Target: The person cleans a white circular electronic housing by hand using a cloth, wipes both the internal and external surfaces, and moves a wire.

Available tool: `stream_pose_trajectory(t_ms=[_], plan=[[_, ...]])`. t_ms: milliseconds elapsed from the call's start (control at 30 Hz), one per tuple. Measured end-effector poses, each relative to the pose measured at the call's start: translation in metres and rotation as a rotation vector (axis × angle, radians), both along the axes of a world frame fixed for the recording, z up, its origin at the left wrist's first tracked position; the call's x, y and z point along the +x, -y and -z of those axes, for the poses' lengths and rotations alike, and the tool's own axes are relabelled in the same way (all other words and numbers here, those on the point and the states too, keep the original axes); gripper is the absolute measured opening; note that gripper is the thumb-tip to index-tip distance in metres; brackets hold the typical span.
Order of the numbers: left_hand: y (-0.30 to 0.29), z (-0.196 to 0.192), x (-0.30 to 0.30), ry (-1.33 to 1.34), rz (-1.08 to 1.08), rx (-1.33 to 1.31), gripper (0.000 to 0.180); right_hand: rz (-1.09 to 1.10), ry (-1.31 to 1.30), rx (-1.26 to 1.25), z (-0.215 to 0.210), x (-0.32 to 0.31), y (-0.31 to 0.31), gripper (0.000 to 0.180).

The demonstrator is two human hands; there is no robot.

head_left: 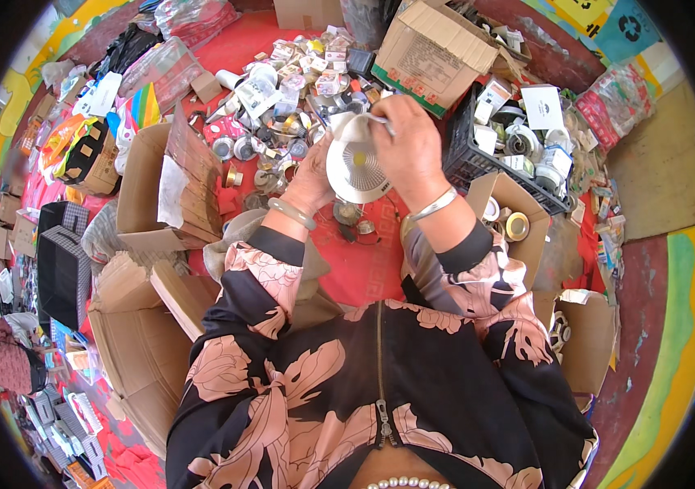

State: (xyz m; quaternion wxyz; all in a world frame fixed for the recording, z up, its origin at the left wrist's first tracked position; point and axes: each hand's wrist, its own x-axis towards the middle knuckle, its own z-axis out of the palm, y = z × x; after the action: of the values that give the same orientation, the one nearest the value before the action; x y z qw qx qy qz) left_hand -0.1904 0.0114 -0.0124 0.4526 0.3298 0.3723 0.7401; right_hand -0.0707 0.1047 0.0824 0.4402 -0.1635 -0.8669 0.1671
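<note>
In front of my chest is a round downlight (357, 173) with a white rim and a ribbed silver reflector around a small yellow centre. My left hand (312, 175) grips it by its left side, the fingers partly hidden behind it. At its upper right edge, my right hand (409, 147) is closed in a pinch on a thin white piece (353, 129) that lies over the top of the lamp. Whether that piece is film or cloth, I cannot tell. Below the downlight, small lamp parts (349, 213) lie on the red floor covering (356, 273).
Beyond my hands spreads a heap of lamps and small boxes (290, 90). A black crate (466, 159) of lamp parts stands at right, with a small carton (533, 213) nearer me. Open cardboard boxes (140, 191) flank my left. A large carton (433, 53) tilts at the back.
</note>
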Motion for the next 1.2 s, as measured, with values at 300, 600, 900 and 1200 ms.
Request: stream_pose_trajectory(t_ms=[300,600,900,1200], plan=[[0.004,0.002,-0.013,0.29,0.073,0.048,0.05,-0.319,0.007,0.018,0.019,0.007,0.05,0.02],[0.001,-0.018,0.007,0.412,0.096,-0.042,0.051,-0.061,-0.007,-0.016,0.016,0.005,0.007,0.022],[0.006,-0.013,-0.011,0.53,0.306,0.154,0.052,-0.293,0.081,0.083,0.03,0.018,0.03,0.022],[0.002,-0.025,0.013,0.418,0.037,-0.219,0.044,-0.174,-0.007,0.089,0.016,-0.01,0.02,0.019]])
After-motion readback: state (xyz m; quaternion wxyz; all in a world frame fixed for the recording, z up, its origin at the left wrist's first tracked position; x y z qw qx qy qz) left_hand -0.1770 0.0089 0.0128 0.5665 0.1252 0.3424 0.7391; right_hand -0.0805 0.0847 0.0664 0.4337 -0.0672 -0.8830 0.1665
